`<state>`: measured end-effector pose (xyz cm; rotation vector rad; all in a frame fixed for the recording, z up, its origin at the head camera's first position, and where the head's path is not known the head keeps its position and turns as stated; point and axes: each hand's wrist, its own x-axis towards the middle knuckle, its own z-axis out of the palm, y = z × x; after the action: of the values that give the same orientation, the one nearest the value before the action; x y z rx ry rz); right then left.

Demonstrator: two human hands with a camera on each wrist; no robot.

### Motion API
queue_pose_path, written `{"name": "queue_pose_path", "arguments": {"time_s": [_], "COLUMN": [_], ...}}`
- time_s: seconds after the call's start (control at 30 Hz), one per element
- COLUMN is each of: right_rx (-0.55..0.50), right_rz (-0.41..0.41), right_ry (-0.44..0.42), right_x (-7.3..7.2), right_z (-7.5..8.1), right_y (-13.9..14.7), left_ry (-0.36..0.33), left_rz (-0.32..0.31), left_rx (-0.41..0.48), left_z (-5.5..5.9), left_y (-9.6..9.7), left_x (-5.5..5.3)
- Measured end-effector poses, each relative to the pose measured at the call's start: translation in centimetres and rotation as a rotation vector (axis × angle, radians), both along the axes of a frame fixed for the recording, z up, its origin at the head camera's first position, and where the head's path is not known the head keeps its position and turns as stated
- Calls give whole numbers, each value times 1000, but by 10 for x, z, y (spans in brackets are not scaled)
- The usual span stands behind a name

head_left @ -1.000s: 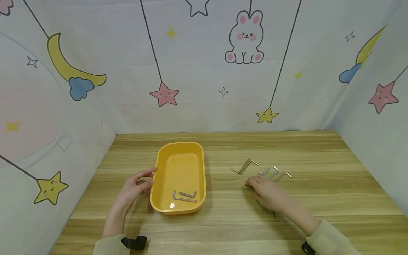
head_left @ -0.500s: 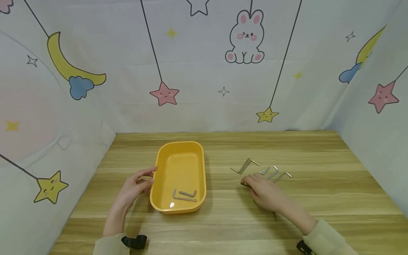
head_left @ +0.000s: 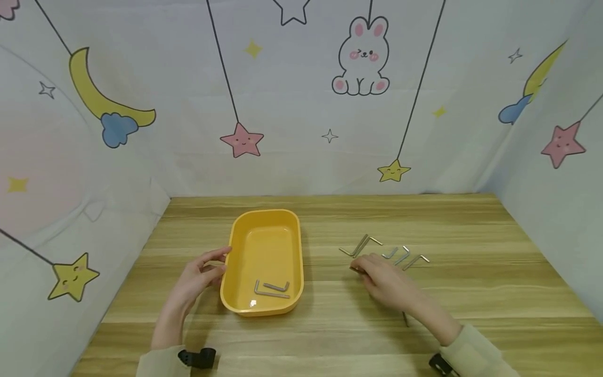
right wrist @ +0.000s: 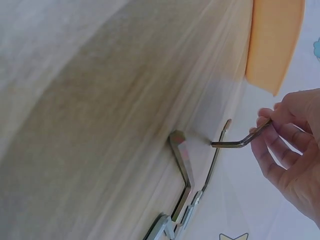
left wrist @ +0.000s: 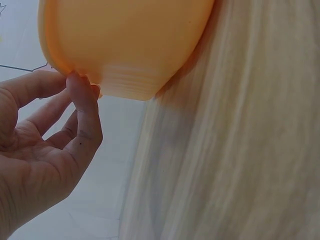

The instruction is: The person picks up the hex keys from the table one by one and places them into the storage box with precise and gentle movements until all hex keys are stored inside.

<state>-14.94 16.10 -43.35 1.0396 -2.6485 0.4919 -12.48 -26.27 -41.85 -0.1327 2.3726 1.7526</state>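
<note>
My left hand [head_left: 195,280] pinches the left rim of a yellow plastic tray [head_left: 268,246]; in the left wrist view the thumb and fingers meet at the tray's edge [left wrist: 125,50]. Two grey hex keys, a longer one [head_left: 273,295] and a shorter one [head_left: 277,287], lie near the tray's front end. Right of the tray, my right hand [head_left: 388,283] pinches a bronze-coloured hex key [right wrist: 235,144] by one arm between thumb and fingers. Its bent end points toward the tabletop in the right wrist view; whether it touches is unclear.
Beyond my right hand lie two brassy hex keys [head_left: 361,245] side by side and several silver hex keys [head_left: 402,255]. Another key [head_left: 405,318] pokes out below my right forearm, mostly hidden. A patterned cloth wall [head_left: 292,173] borders the wooden table [head_left: 330,335] at the back.
My right hand has moved left toward the tray, carrying the hex key with it. The left hand and the tray stay put.
</note>
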Motion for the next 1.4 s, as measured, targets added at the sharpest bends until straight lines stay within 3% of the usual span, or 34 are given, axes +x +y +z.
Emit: {"name": "queue_pose_path", "arguments": {"time_s": [0.43,1.03,1.4], "right_rx": [-51,-75,-137], "right_rz": [44,2,29], "right_ry": [57,-98,-57], "right_x": [-2,0,0], "right_z": [5,25,38], "right_y": [-11,-26,-39], "left_ry": [0,3,14], "left_rz": [-3,0,-1], "left_rx": [-4,-17,0], "left_z": [-1,-1,-1], "left_y": [-2,-1,-2], "left_x": [1,0,2]}}
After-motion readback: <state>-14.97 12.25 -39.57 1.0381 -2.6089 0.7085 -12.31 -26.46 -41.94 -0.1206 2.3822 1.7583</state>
